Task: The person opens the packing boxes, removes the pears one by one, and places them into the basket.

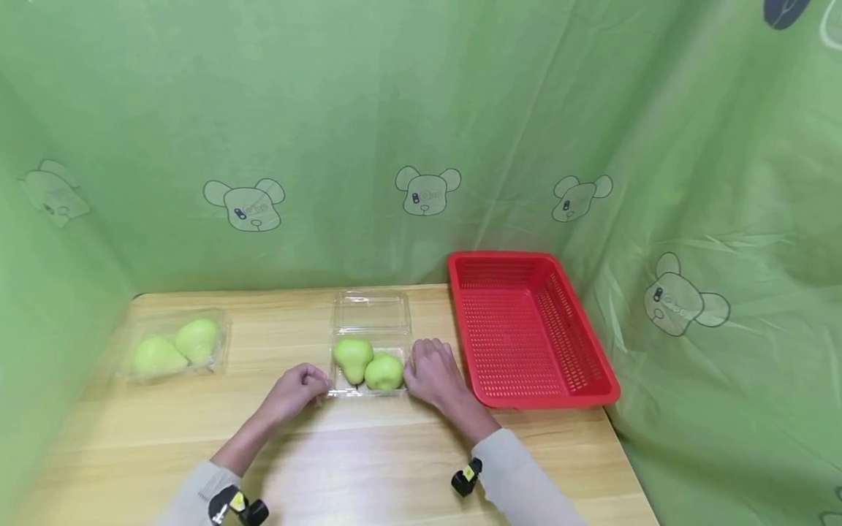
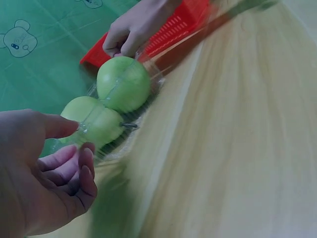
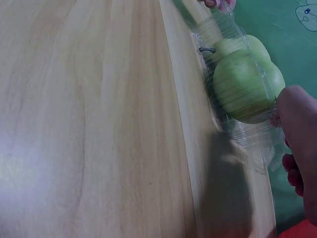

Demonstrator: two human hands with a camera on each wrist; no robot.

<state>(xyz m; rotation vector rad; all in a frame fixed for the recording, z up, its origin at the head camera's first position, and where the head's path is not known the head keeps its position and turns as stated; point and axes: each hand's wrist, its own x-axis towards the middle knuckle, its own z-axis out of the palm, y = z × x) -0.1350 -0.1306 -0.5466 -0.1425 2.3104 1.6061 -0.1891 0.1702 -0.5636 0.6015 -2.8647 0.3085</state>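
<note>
A clear plastic clamshell box (image 1: 343, 390) sits on the table with its lid (image 1: 371, 314) folded back, away from me. Two green pears lie side by side in it: the left pear (image 1: 353, 356) shows its stem toward me, the right pear (image 1: 384, 372) looks rounder from here. At the box's left front corner, my left hand (image 1: 296, 391) pinches the rim between thumb and fingers. My right hand (image 1: 434, 371) grips the right side, its fingers curled over the edge; in the right wrist view the thumb partly hides that plastic.
Just right of my right hand stands a red perforated plastic basket (image 1: 473, 351). A second clear box (image 1: 220, 340) with two green pears lies at the table's far left. Green cloth (image 1: 329, 95) with bear faces hangs behind and along the sides of the wooden table (image 1: 368, 467).
</note>
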